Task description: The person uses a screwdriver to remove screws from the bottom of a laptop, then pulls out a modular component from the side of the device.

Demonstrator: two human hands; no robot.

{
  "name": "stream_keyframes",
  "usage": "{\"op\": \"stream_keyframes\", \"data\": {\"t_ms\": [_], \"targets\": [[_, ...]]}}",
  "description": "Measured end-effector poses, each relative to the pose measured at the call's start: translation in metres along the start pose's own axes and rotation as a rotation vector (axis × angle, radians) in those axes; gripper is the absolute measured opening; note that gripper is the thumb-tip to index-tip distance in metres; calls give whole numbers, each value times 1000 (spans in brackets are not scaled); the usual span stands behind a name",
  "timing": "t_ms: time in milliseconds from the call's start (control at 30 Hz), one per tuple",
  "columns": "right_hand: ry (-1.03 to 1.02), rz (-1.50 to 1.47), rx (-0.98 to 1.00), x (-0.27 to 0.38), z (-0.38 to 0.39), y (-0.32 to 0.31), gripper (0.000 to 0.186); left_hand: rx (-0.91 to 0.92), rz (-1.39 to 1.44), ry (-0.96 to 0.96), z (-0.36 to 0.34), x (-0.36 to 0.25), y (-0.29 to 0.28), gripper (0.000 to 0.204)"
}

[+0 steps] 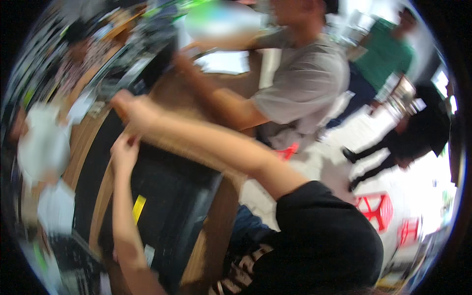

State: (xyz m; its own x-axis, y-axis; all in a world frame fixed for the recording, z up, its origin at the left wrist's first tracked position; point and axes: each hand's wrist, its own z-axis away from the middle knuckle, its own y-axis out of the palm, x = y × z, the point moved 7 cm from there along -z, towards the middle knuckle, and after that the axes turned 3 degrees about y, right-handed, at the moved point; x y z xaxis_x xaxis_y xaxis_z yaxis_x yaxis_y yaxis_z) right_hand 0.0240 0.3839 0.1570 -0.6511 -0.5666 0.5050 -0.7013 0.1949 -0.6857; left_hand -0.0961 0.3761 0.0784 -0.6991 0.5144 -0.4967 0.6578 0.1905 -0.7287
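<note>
Your right hand (129, 109) reached across your body to the far edge of a big black case (162, 196), fingers apparently curled there, though blur hid whether they truly gripped; your left hand (124, 150) met it just below, fingertips pinched near the same edge, its hold equally unclear. The case, with a yellow label (139, 208), lay flat on a wooden table (86, 142), filling most of the board in front of you; white papers (44, 147) lay scattered along the table's left side. A seated person in a grey shirt (300, 83) leaned an arm onto the table just beyond your hands; that elbow looked the likeliest thing to be knocked, and a shove could have swept the papers off. Open room lay only to your right, over the pale floor (339, 162), where red stools (376, 209) and other people's legs narrowed the way.
</note>
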Motion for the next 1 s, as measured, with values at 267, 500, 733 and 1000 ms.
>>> {"op": "stream_keyframes", "data": {"t_ms": [267, 500, 733, 1000], "targets": [[-60, -301, 128, 5, 7, 8, 62, -191, 254, -123, 137, -58, -124, 15], [87, -469, 225, -9, 8, 16, 57, -418, 159, -340, 331, -130, -202, 9], [7, -437, 125, -46, -2, 14, 54, -753, -718, -948, 506, -146, -269, 32], [-69, -284, 98, -54, -14, 8, 59, -859, -770, -1138, 586, -102, -290, 55]]}}
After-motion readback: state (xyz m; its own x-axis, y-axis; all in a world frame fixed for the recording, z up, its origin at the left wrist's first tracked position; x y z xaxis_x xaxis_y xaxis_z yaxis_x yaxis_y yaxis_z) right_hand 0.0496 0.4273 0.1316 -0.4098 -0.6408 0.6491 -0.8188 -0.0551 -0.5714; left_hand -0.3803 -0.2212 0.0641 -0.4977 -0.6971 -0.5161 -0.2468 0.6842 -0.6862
